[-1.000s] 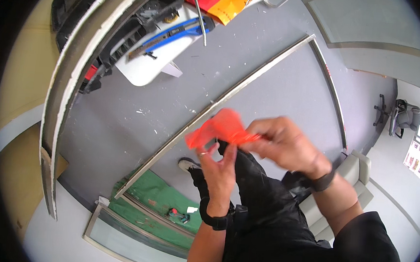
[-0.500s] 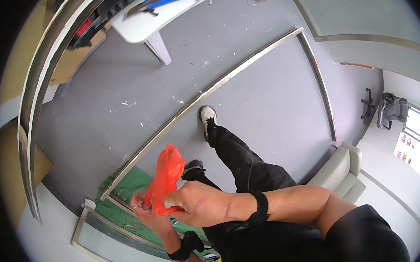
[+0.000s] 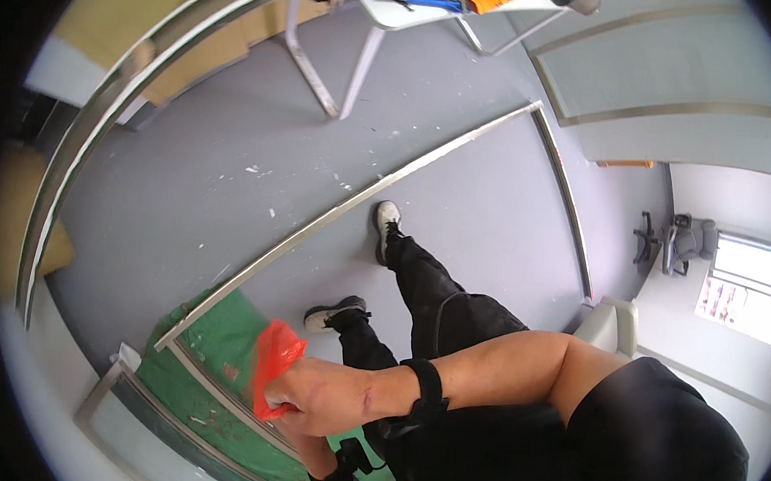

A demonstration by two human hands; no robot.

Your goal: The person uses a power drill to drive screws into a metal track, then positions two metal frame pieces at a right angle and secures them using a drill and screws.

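Note:
A crumpled, thin red plastic bag is gripped in my right hand, whose fingers are closed around its lower part. My left hand is just below and behind the right one, close to the bag. Its fingers are hidden behind the right hand and the plastic, so their hold cannot be made out. Both wrists wear black straps. Under the hands lies a green sheet with scraps on it.
A long metal frame lies across the grey floor near my feet. Another curved-looking frame stands at the left. Glazed panels lean at the lower left. Tools crowd a white table; a pale sofa stands right.
My hands and the red bag have moved left and slightly down in view. The left fingers, visible on the bag earlier, are now hidden. My left-side foot has shifted, and the view has turned.

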